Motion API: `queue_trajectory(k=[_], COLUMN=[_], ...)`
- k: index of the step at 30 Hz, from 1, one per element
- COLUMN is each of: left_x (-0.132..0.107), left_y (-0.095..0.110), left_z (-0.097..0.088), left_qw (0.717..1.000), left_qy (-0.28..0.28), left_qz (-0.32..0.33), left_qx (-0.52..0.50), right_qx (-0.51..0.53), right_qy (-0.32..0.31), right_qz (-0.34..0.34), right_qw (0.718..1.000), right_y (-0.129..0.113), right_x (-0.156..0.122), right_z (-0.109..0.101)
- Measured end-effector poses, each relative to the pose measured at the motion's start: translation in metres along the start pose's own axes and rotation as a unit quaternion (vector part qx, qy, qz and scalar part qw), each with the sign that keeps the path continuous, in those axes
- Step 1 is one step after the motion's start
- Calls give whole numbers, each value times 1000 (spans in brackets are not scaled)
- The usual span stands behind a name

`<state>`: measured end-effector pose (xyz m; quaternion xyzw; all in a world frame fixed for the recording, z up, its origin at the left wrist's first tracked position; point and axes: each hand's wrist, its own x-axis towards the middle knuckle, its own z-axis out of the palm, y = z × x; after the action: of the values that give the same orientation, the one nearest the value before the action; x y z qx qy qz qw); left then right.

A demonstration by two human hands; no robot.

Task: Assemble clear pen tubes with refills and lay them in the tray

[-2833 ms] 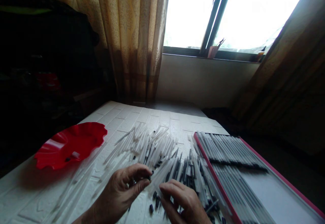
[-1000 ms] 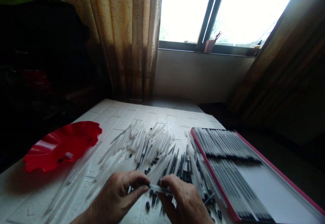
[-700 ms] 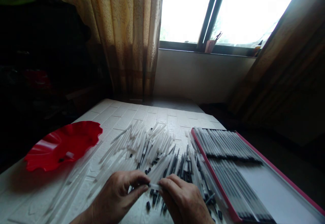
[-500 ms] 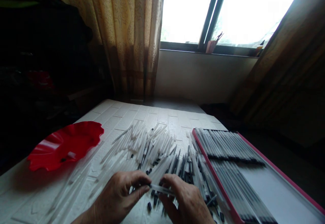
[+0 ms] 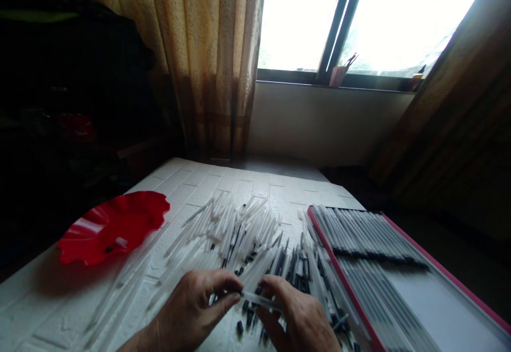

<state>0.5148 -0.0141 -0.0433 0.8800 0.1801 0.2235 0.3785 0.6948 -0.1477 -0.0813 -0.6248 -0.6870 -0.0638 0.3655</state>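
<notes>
Both hands meet low in the middle of the view, over a white brick-patterned table top (image 5: 255, 184). My left hand (image 5: 195, 309) pinches the left end of a thin clear tube (image 5: 259, 300). My right hand (image 5: 299, 317) curls round the same tube's right part. Just beyond the fingers lies a loose pile of clear tubes and dark refills (image 5: 243, 235), with small black caps (image 5: 239, 327) scattered under the hands.
A red wavy-edged dish (image 5: 114, 227) sits at the left with a small white piece in it. A red-rimmed tray (image 5: 319, 232) at the right holds rows of finished pens. A curtain (image 5: 207, 59) and a bright window (image 5: 351, 16) stand behind the table.
My left hand held a small dark piece earlier while the right reached into the pile. Both hands have since come together on one clear tube and stayed there.
</notes>
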Motion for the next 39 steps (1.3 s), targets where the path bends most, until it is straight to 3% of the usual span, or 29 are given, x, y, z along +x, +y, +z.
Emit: queue_trajectory(k=[8,14,20,28,39], left_x=[0,0,3,0,1], left_y=[-1,1,4,2,1], left_z=[1,0,-2,1,1], left_qw=[1000,1000,1000,1000,1000], left_qy=[3,-10,-15,-21,-25], left_qz=[-9,-15,-18,-19,-17], left_qx=[6,1,6,10,3], right_qx=[-21,-13,-28,-17,-33], right_qy=[-25,8,-16,3,-36], right_qz=[-22,-22,-21,-18,-20], right_qw=[999,1000,999,1000,999], right_y=[4,6,8,7,13], right_x=[1,-1,-1,-1,-3], right_z=[1,2,3,1,6])
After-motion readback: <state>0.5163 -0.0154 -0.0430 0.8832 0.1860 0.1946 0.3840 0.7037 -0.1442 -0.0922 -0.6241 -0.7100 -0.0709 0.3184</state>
